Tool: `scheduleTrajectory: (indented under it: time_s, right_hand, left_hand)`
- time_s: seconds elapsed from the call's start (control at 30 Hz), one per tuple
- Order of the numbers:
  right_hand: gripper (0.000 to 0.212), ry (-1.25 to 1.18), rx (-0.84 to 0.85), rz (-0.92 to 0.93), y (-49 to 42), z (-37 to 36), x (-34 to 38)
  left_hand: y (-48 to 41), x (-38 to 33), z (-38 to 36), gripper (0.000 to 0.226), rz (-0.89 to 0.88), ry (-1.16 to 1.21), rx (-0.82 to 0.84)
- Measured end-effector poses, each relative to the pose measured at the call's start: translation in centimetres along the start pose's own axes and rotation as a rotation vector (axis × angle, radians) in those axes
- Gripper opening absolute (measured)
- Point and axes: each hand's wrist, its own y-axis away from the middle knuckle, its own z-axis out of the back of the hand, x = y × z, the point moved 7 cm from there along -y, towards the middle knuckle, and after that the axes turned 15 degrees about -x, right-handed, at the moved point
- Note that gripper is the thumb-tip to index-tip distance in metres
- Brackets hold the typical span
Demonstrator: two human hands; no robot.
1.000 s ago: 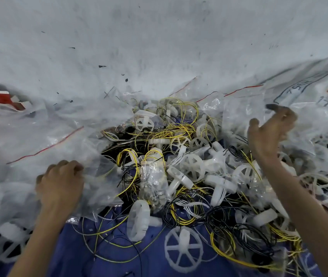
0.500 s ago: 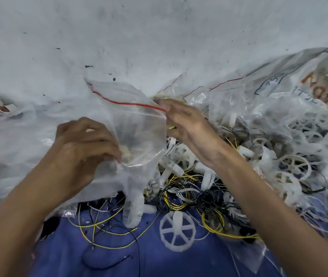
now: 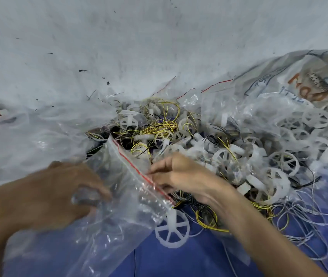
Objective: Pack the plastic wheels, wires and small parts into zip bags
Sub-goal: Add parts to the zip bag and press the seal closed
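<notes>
Both hands on a clear zip bag (image 3: 131, 188), held low btwn them at the near edge of the parts pile.
L hand (image 3: 59, 192) is motion-blurred, fingers curled into the bag's crinkly side wall. R hand (image 3: 181, 176) pinches the mouth at the red zip strip (image 3: 139, 170), which runs diagonally btwn the hands. Beyond R hand I see a heap of white spoked plastic wheels (image 3: 225, 156), thin yellow/black wires (image 3: 159, 124) and glossy film. One flat spoked wheel (image 3: 172, 230) lies on blue cloth (image 3: 199, 260) just under R wrist, its top edge behind the bag. Bag contents are too blurred to tell, and L fingertips are hidden by plastic. Vs 0.5 s ago: bag was higher w/ the strip nearer level; now it's lower and tilted.
</notes>
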Motion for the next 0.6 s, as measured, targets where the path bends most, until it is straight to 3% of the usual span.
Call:
scheduleTrajectory:
  time_s: [0.13,0.23,0.3,0.4,0.5,0.6]
  right_hand:
    - [0.008,0.014,0.034,0.025,0.0,-2.2,-1.7]
    - [0.010,-0.014,-0.003,0.051,-0.1,-3.2,-2.1]
    - [0.012,-0.043,-0.023,0.062,-0.2,-3.7,-2.4]
    - [0.005,-0.076,0.031,0.053,-0.2,-4.8,-2.9]
    - [0.008,-0.035,0.015,0.067,-0.6,-5.1,-3.3]
    - [0.016,0.060,-0.137,0.078,-1.4,-3.4,-3.7]
  left_hand:
    - [-1.1,-2.1,-0.1,0.059,0.063,0.263,0.000]
    - [-2.4,-4.6,1.1,0.076,0.050,0.237,-0.125]
    - [-2.8,-5.6,1.2,0.057,0.027,0.230,-0.172]
    - [-3.0,-6.3,0.7,0.025,-0.007,0.267,-0.117]
    - [-2.7,-5.6,0.3,0.027,-0.008,0.290,-0.077]
    - [-1.7,-3.2,0.5,0.024,0.078,0.270,-0.087]
